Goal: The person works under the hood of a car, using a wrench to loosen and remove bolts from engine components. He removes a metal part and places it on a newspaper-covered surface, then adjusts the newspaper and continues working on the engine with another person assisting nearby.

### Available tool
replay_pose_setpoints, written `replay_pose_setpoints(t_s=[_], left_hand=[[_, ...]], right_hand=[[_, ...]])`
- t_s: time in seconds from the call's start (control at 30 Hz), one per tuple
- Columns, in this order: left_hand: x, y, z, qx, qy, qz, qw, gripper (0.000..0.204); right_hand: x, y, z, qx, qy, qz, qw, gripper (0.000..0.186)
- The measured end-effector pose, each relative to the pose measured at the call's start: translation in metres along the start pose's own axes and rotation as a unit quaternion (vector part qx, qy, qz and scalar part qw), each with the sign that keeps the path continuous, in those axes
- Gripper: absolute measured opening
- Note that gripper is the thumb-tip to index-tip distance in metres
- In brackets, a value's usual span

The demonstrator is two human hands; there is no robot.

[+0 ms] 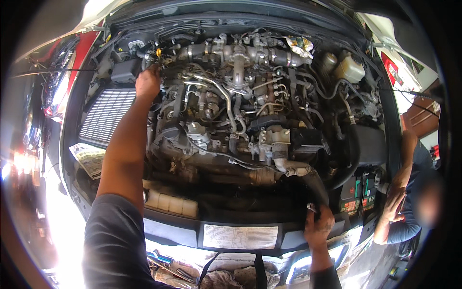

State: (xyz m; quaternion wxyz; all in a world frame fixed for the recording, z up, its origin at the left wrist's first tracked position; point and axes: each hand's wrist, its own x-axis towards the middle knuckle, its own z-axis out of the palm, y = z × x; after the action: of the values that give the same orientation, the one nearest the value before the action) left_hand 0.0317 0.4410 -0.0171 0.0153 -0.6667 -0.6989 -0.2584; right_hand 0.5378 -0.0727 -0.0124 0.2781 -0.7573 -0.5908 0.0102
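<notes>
An open engine bay fills the view, with metal pipes (239, 67) across the engine. My left hand (147, 82) reaches to its upper left, fingers curled beside a yellow-topped fitting (159, 52) and a dark rectangular box (125, 72). What these fingers grip, if anything, is hidden. Low on the right, my right hand (317, 224) is closed on a small silver metal piece (311, 206), too small to identify. It is at the front edge, by the lower end of a dark curved hose (318, 190) that rises to a metal elbow (281, 161).
A co-worker's arms (397, 197) rest at the right fender, beside the battery (350, 192). A cream reservoir (349, 67) sits at the back right, a slatted filter (103, 115) at the left. Several tools (171, 269) lie at the bottom, below the front panel (186, 232).
</notes>
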Motion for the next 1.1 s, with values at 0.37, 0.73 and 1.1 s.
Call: replay_pose_setpoints(t_s=[0.37, 0.73, 1.1], left_hand=[[0.004, -0.002, -0.004, -0.031, -0.034, -0.01, 0.999, 0.038], [-0.264, 0.07, -0.165, -0.039, -0.021, 0.191, 0.981, 0.067], [-0.427, 0.034, -0.177, 0.109, -0.106, 0.065, 0.986, 0.065]], right_hand=[[0.005, -0.013, 0.0, -0.017, 0.034, 0.031, 0.999, 0.027], [0.004, -0.015, -0.003, -0.069, -0.028, 0.074, 0.995, 0.029], [-0.009, 0.001, 0.013, -0.154, -0.01, 0.049, 0.987, 0.047]])
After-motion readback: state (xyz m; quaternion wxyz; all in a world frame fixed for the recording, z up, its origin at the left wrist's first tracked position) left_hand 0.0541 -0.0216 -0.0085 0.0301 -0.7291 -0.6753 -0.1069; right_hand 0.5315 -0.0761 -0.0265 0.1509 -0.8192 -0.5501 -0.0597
